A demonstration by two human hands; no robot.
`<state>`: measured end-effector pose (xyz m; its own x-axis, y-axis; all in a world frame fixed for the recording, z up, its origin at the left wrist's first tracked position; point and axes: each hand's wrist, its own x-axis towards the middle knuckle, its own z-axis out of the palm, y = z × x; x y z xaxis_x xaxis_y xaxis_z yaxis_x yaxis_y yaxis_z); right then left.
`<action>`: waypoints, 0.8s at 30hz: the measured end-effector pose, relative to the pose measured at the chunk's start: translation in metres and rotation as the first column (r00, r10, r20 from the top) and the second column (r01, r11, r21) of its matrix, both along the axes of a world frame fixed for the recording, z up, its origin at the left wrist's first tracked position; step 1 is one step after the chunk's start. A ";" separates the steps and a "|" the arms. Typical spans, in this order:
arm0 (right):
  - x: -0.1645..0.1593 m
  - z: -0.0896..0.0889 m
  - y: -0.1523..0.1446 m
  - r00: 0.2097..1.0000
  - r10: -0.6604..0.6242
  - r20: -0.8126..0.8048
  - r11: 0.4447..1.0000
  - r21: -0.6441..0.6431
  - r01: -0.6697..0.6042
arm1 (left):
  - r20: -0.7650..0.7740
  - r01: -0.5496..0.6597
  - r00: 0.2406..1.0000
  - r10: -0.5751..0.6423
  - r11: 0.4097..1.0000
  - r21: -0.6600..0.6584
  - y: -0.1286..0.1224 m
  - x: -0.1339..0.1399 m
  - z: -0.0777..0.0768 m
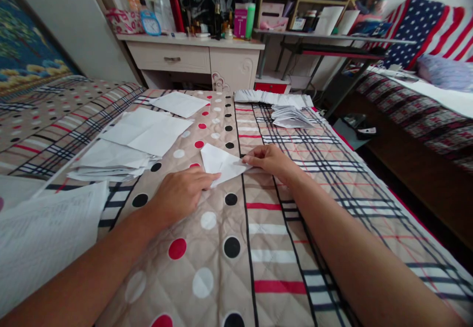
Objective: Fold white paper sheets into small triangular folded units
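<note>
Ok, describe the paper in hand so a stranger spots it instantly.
On the patterned quilt, look to the middle for a folded white paper. The left hand touches its near side; the right hand holds its pointed right end. Unlike the wider sheets at left and the folded bundle beyond the right hand, it alone lies between the hands.

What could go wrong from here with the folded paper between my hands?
The folded paper, under your left hand and at your right hand's fingertips, lies on a quilted cover, so creases might come out uneven. The loose white sheets overlap unevenly and could slide. The folded stack sits near the bed's far right edge, so a knock might send it off.
</note>
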<state>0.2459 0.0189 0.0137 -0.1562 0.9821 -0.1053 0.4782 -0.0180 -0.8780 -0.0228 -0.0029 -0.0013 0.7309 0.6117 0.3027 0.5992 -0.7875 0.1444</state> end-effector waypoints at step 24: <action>-0.015 0.006 -0.001 0.895 -0.061 0.442 0.997 -0.020 0.077 | -0.002 -0.009 1.000 0.009 1.000 -0.021 0.002 0.000 -0.002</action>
<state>0.2305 0.0177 0.0200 -0.0176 0.9829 -0.1833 0.8123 -0.0928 -0.5758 -0.0231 -0.0007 -0.0029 0.7260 0.6245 0.2880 0.6067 -0.7788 0.1594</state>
